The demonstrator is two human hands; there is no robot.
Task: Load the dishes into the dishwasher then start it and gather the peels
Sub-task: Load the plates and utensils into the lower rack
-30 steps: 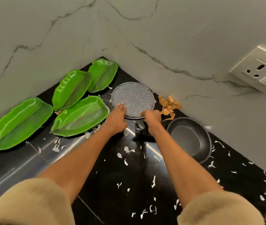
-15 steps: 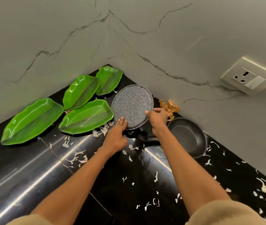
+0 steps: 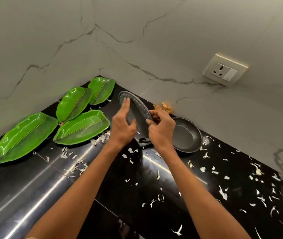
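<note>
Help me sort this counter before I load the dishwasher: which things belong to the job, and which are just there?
Job:
- speckled grey plate, tilted up, held by left hand and right hand
- four green leaf plates
- dark pan
- white peels, orange peels

Just there:
- wall socket
- black counter

Glossy black counter [image 3: 33,195]; speckled matt grey plate [image 3: 137,107].

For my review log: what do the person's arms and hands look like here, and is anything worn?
Both forearms are bare; the left hand and right hand wear no gloves, rings, or watch that I can see. Only a sliver of beige sleeve shows at the bottom edge.
</note>
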